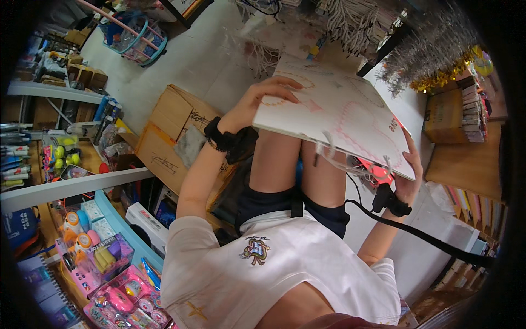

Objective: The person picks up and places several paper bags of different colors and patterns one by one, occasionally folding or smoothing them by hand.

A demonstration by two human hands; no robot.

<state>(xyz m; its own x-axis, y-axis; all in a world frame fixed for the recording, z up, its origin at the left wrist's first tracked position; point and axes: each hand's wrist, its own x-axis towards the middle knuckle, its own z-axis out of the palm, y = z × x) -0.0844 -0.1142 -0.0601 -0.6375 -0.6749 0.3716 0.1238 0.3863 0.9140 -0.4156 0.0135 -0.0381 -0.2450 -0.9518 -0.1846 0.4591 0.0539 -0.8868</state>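
A white paper gift bag (341, 107) with pink and gold printed patterns lies flat across my thighs, its wide face turned up. My left hand (263, 96) rests at its left side, fingers over the top face and thumb out of sight. At the far right corner, my right hand (411, 164) grips the edge, with part of the hand hidden beneath. White cord handles (328, 150) hang from the near edge. Something red with a pale print (376, 170) shows below the bag by my right wrist. Both wrists wear black bands.
Flattened cardboard (164, 140) lies on the floor at left, near shelves of packaged toys (119, 298). A wheeled blue basket (139, 41) stands at upper left. White-corded bags (353, 24) and silver tinsel (427, 45) hang ahead. A cardboard box (444, 115) is at right.
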